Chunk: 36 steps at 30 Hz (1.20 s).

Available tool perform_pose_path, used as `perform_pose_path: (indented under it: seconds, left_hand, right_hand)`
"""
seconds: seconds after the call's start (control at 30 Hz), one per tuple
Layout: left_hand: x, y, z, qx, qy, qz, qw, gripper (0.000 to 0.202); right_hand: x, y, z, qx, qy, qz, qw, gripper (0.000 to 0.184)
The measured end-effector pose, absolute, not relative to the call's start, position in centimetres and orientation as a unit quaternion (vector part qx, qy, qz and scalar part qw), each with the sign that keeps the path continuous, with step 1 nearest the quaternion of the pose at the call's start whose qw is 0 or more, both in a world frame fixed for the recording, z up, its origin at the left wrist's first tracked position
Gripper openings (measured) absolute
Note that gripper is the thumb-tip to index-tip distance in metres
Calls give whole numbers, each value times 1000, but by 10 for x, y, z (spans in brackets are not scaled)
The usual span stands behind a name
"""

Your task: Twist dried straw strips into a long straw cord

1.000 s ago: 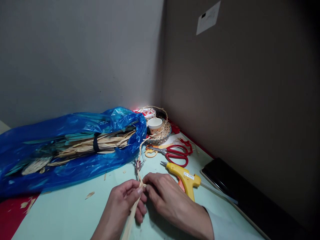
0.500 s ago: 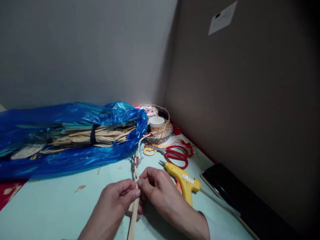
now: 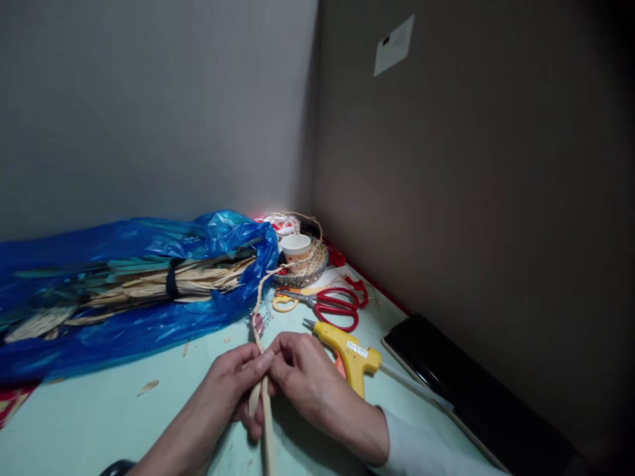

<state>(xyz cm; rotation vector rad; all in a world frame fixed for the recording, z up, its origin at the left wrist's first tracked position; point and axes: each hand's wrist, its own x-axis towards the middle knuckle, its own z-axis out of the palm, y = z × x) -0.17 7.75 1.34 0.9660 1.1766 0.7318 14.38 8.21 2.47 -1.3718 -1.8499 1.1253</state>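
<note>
1. Grey wall (image 3: 163, 106) and brown wall (image 3: 471, 165) meet in a corner beyond both hands, with a paper (image 3: 394, 46) on the brown one; a pale green bench (image 3: 149, 430) spreads beneath the hands.
2. Left hand (image 3: 235, 377): nearly closed, thumb and forefinger pinching the straw-coloured cord (image 3: 260, 291).
3. Right hand (image 3: 310, 380): also narrow, its thumb and forefinger pinching at the same spot, fingertips meeting the left hand's. Its lower fingers are mostly hidden.
4. The cord's twisted length runs away from the fingertips towards the cup; on the near side, two flat ends (image 3: 268, 430) hang below them, one short, one reaching the bottom edge.
5. Just beyond the fingertips, a clip (image 3: 257, 323) sits at the cord; whether it grips cannot be told.
6. Right beside the right hand, on its far side, lies a yellow glue gun (image 3: 352, 354), its handle partly covered by that hand's wrist. A clear stick (image 3: 417, 389) pokes from its back, towards a black case (image 3: 436, 357) farther right.
7. Past the gun: red scissors (image 3: 342, 309).
8. Farthest ahead, a paper cup (image 3: 296, 247) by a dotted round box (image 3: 317, 266).
9. Beyond the left hand, to its left, a blue bag (image 3: 213, 311) holds a banded straw bundle (image 3: 129, 287).
</note>
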Motion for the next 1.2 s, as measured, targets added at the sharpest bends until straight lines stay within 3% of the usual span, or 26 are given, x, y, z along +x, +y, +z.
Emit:
perform_pose_path:
  seconds: [0.3,0.43,0.57,0.83,0.93,1.03,1.2]
  left_hand:
    - [-2,80,11,423,498,368,662,35]
    - [2,74,15,439,546,363,614,24]
    - [5,71,7,447,576,377,570,21]
    - [3,76,-1,468,594,374,537,18]
    - [3,77,2,469,605,368,528,20]
    - [6,77,6,467,615,363,521,21]
    - [10,80,7,460,629,343,525,20]
  right_hand:
    - [144,87,18,-486,-705,438,275,27]
    - [148,79,17,-508,-762,330,229,27]
    - [150,74,22,-536,-808,207,130,28]
    - [157,81,40,-501,-857,121,24,18]
    - [147,97,68,-497,-865,68,36,19]
    - [114,127,95,-443,-889,2,113,23]
    - [36,190,90,-351,-925,-92,112,18]
